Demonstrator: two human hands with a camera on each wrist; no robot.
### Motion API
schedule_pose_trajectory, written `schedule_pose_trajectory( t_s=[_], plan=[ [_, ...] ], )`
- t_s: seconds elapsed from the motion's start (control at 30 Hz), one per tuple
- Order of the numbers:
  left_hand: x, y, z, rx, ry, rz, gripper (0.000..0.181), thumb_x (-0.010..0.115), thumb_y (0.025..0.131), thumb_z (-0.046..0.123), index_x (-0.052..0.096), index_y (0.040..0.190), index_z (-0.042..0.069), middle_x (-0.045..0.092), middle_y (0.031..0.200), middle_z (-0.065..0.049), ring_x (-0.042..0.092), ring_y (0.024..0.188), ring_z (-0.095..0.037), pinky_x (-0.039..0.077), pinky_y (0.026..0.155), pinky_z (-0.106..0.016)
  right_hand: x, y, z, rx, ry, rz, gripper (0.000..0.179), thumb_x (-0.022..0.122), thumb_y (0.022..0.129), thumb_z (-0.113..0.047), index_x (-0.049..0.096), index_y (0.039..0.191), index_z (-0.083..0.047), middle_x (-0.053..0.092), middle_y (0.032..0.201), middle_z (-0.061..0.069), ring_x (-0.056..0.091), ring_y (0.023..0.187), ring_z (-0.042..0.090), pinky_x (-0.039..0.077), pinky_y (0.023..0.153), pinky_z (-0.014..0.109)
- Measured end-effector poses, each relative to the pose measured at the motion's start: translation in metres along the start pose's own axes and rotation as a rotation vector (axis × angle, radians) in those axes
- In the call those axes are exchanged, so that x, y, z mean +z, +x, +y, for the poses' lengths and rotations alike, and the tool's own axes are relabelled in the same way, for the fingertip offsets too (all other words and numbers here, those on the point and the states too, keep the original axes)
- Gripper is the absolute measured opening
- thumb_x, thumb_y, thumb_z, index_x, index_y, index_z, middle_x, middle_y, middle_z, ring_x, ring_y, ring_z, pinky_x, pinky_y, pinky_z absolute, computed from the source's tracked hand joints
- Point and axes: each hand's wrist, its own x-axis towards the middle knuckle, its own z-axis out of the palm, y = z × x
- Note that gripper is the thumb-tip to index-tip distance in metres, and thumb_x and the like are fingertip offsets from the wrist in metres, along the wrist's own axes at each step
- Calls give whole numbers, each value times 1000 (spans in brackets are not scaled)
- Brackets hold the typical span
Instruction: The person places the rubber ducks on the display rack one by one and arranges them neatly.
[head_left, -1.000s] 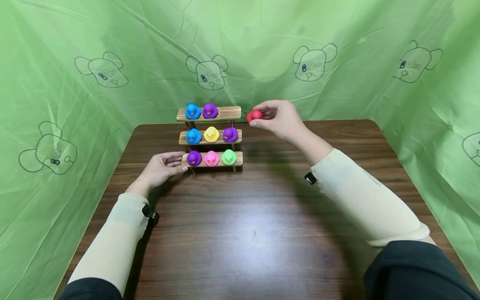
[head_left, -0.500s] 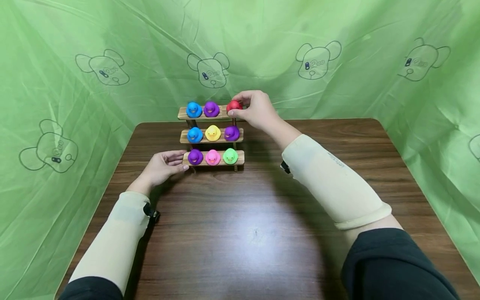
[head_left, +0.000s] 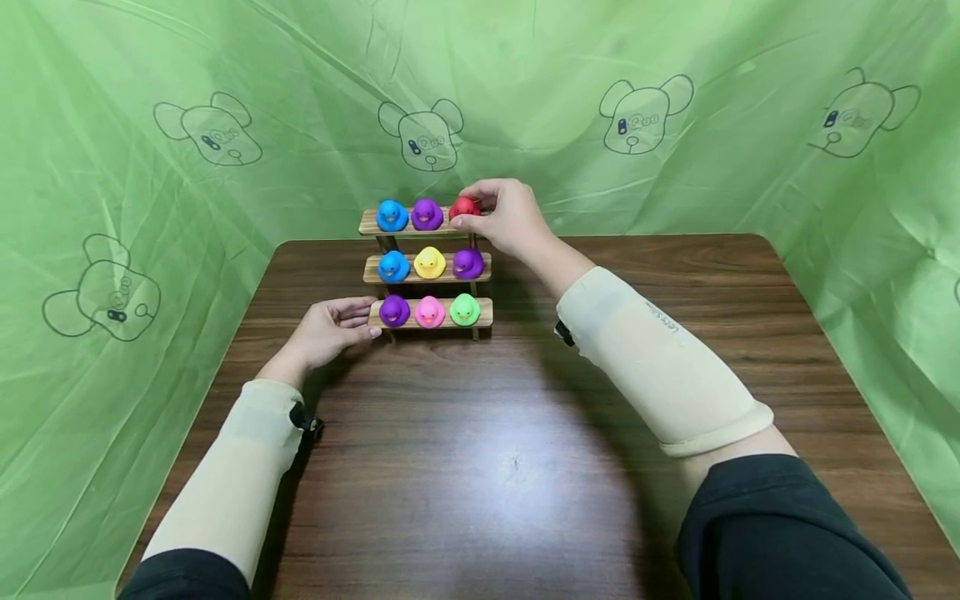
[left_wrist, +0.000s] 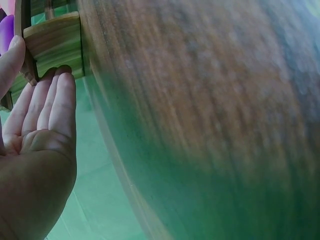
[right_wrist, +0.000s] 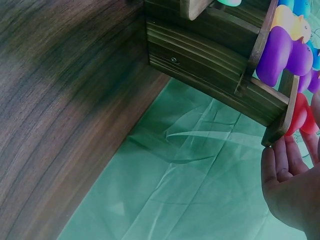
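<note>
A three-tier wooden display stand (head_left: 435, 273) holds small rubber ducks. At the right end of its top tier, my right hand (head_left: 513, 218) pinches a red rubber duck (head_left: 465, 207) between thumb and fingers. The right wrist view has this red duck (right_wrist: 298, 115) right at the top board, other fingertips at the board's end. My left hand (head_left: 326, 333) grips the left end of the bottom tier, thumb in front and fingers behind. In the left wrist view the thumb (left_wrist: 14, 57) lies against the board's edge, the other fingers stretched along the stand's side.
Beside the red duck sit a purple duck (head_left: 427, 214) and a blue duck (head_left: 392, 216). The middle tier has blue, yellow and purple ducks; the bottom has purple, pink and green ones. The brown table (head_left: 510, 417) backs onto a green curtain (head_left: 525, 75).
My right hand has carried the red duck leftward from beside the stand onto the top tier's right end. The left hand keeps its hold on the bottom tier.
</note>
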Motion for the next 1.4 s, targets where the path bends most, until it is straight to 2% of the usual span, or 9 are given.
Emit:
schedule_pose_trajectory(
  t_s=[0.4,0.57,0.83,1.03,1.2,1.4],
  plan=[
    [1,1,4,4,-4,-6,64,82,93,8,54,150,-1,59,147,-21,58,132,-40,56,94,-18,-3,-1,2,-5,-58,7,46,91,85,-34,77,125,-17,77,112,-3,69,101,8,55,92,21],
    [2,1,5,2,7,-4,63,82,93,9,55,149,-1,59,146,-20,59,132,-39,56,94,-19,-7,-1,3,-4,-51,-5,49,91,84,-33,76,127,-17,77,116,-2,69,104,8,55,93,21],
    [3,2,7,5,11,1,62,81,93,8,55,149,-1,60,146,-21,60,131,-38,56,94,-19,-28,-13,12,0,-73,-4,57,90,85,-37,71,136,-18,71,134,4,66,119,18,55,101,31],
    [3,1,6,-7,-4,-3,64,82,93,7,54,150,-1,58,148,-21,59,132,-38,56,95,-20,-46,-36,29,18,-74,-15,62,91,84,-38,69,139,-20,68,139,4,63,127,20,51,110,32],
    [2,0,3,-17,-9,-2,65,82,93,8,53,150,-1,57,149,-21,58,133,-39,56,95,-20,-59,-66,44,2,-49,0,63,93,81,-36,69,137,-20,69,138,3,62,130,23,47,114,34],
    [0,1,-3,-11,-18,3,63,80,93,5,53,150,-3,57,148,-23,57,133,-42,56,94,-19,-74,-104,65,-6,-51,1,66,94,79,-38,69,137,-16,69,138,5,61,130,27,47,115,43]
  ],
)
